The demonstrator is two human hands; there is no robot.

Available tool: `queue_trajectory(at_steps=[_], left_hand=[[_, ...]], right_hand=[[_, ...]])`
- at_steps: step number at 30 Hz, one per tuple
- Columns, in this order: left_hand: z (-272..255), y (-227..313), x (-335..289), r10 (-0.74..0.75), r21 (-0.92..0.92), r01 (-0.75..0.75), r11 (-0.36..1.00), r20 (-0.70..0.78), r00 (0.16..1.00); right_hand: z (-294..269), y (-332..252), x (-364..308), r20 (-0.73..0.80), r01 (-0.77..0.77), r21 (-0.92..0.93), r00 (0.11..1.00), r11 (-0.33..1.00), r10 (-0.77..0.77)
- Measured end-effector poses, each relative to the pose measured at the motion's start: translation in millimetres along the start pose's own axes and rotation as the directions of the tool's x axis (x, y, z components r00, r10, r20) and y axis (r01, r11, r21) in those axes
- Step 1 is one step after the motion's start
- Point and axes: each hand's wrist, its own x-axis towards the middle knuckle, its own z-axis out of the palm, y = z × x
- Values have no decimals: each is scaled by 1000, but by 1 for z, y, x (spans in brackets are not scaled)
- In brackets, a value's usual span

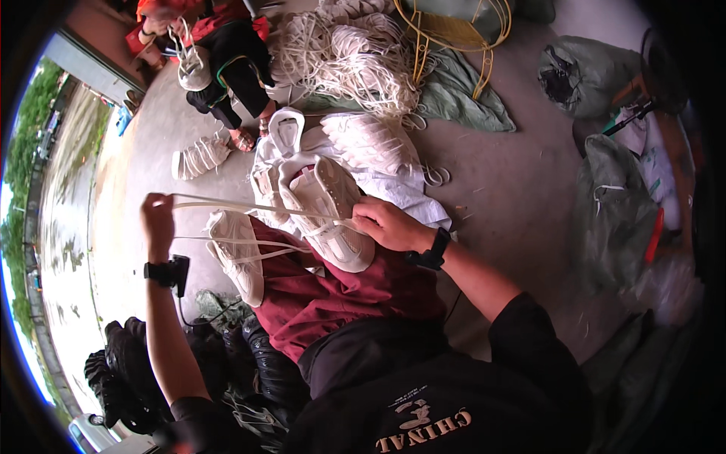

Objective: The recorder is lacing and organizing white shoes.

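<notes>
A white sneaker [352,248] rests on my lap, its toe toward me. My left hand [157,221] is out to the left, closed on a white shoelace [227,203] stretched across to the sneaker. Beside the sneaker's right side, my right hand [387,225] pinches the lace near the eyelets. A lower strand of lace runs slackly over my thigh. Another white sneaker [240,257] leans by my left leg. Behind the lap sneaker sit further white shoes [287,130], partly hidden by it.
Ahead are a bundle of white laces [370,144] on white cloth and a big tangled lace heap [355,64]. A seated person [227,57] holds a white shoe at far left. A yellow-framed chair [484,64] stands ahead; sacks [605,204] line the right. Black shoes [128,371] lie at near left.
</notes>
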Motion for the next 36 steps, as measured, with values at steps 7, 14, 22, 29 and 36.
queue_trajectory(at_steps=[7,14,22,29,36], left_hand=[[76,156,-90,169,-133,-127,983,379,910],[91,221,-120,294,-53,-325,944,583,758],[91,225,-114,268,21,-366,930,644,717],[94,229,-120,213,60,-319,946,627,749],[99,230,-121,218,-26,-268,963,660,719]], right_hand=[[-9,8,-9,12,-33,-44,999,998,34],[5,-1,2,26,-34,-29,999,999,35],[8,6,1,18,-32,-30,999,999,32],[1,11,-3,39,-39,-33,998,999,40],[-1,14,-6,23,-14,-32,1000,999,15]])
